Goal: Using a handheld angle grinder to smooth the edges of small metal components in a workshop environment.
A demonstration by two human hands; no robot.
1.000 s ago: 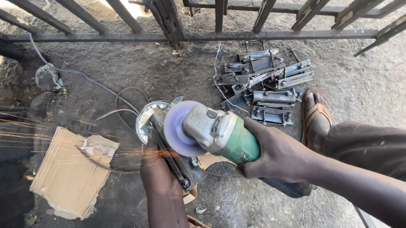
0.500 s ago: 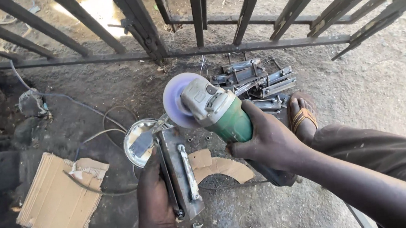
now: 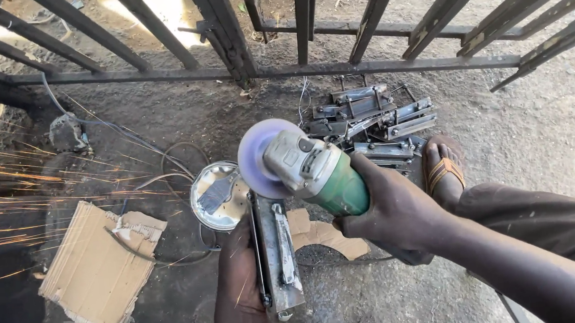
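At the near centre of the dirt floor, right hand (image 3: pixel 392 211) wrapped tight round the green body of an angle grinder (image 3: pixel 309 170), fingers curled fully closed over the housing, thumb hidden. Grey gear head pointing left and far, spinning disc (image 3: pixel 258 158) blurred to a pale violet circle, edge just above the far end of a flat metal bracket (image 3: pixel 276 252); touching or not, cannot tell. Streaks of orange sparks (image 3: pixel 19 185) across the far left. Just left of the bracket, left hand (image 3: pixel 237 283) pressed along its long edge, fingers laid flat against the metal, holding the piece steady; grip closed on the side, not spread. Bracket lying lengthwise, near to far, with a narrow raised strip down its middle.

Left of the hands, a torn slab of brown cardboard (image 3: pixel 96 272), roughly rectangular, flat on the ground, one corner ragged. Another cardboard scrap (image 3: pixel 325 234), curved and pale brown, just right of the bracket, partly under the grinder. Between cardboard and bracket, a round shiny tin lid (image 3: pixel 216 197) holding a small brush. Farther off and right, a heap of similar metal brackets (image 3: pixel 374 123), stacked loosely. Beside that heap, a sandalled foot (image 3: pixel 444 172). Along the far edge, dark iron gate bars (image 3: pixel 303 21). Thin cable (image 3: pixel 134 150) looping across the ground toward the far left.
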